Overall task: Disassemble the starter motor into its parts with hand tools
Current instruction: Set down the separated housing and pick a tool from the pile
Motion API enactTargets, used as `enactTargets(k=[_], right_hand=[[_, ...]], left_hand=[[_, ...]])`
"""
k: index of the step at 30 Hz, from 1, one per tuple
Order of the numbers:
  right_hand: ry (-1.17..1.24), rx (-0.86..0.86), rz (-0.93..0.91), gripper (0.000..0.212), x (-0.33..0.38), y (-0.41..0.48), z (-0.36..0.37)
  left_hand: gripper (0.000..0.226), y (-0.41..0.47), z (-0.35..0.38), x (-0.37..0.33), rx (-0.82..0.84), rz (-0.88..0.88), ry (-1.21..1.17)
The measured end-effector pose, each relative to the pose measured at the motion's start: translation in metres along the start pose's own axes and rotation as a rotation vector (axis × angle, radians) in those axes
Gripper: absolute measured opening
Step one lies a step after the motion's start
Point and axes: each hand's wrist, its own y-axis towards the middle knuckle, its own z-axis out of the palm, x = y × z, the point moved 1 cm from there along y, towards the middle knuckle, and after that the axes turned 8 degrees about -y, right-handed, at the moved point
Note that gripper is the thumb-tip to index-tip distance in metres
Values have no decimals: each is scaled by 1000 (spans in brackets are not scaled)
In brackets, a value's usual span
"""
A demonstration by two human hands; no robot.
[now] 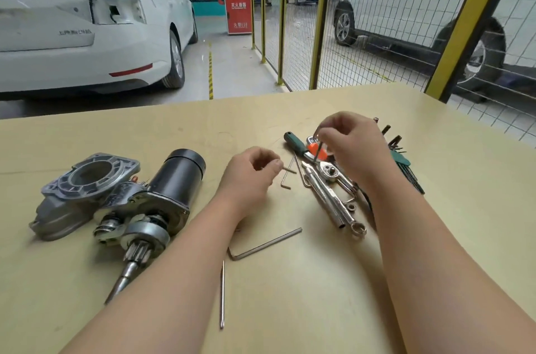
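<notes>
The starter motor [162, 194] lies on the left of the wooden table [290, 295], black body pointing away and pinion shaft [127, 272] pointing toward me. Its grey aluminium nose housing [84, 188] sits against it on the left. My left hand [249, 173] pinches a small hex key [288, 170] at table centre. My right hand [353, 147] holds another hex key [317, 144] upright above the tool pile.
A ratchet wrench [330, 194], a green-handled tool [294, 142] and a green hex-key set [406, 168] lie under the right hand. A small hex key [285, 181], a large hex key [264, 245] and a long thin rod [222, 295] rest nearer me. A wire fence stands behind the table.
</notes>
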Motion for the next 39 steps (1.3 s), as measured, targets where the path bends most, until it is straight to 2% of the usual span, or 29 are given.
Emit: enactTargets(k=[5, 8, 10, 12, 14, 16, 20, 23, 25, 29, 32, 34, 37, 39], right_hand=[[42, 139, -14, 6, 12, -12, 34], [80, 149, 20, 12, 16, -17, 50], [-73, 149, -18, 20, 17, -19, 52], [-428, 169, -10, 26, 15, -21, 50], [-746, 246, 110, 28, 12, -27, 47], [-904, 364, 162, 34, 16, -37, 53], [-983, 505, -80, 42, 27, -58, 76], [-982, 503, -59, 46, 26, -57, 81], [-985, 499, -65, 46, 25, -57, 82], [-848, 464, -100, 39, 25, -51, 76], [-696, 230, 65, 43, 12, -19, 43], [-719, 147, 161, 43, -3, -4, 22], [-773, 226, 211, 41, -18, -1, 16], [-812, 264, 184, 43, -19, -4, 21]], left_hand=[[12, -3, 17, -6, 49, -250, -641], [18, -4, 25, -8, 40, -446, -790], [24, -4, 25, -8, -9, -567, -817], [28, -2, 22, -7, -21, -615, -846], [27, -2, 23, -6, -50, -585, -803], [21, -2, 25, -5, -110, -488, -692], [19, 2, 19, 1, -273, -236, -299], [19, 3, 7, 7, -348, -120, -82], [19, 5, 5, 8, -364, -101, -20], [19, 5, 8, 8, -338, -87, 2], [17, 1, 10, 7, -310, -81, 0], [14, 3, 6, 8, -334, -166, -72], [8, 9, 0, 7, -390, -311, -337], [7, 8, -3, 6, -405, -343, -417]])
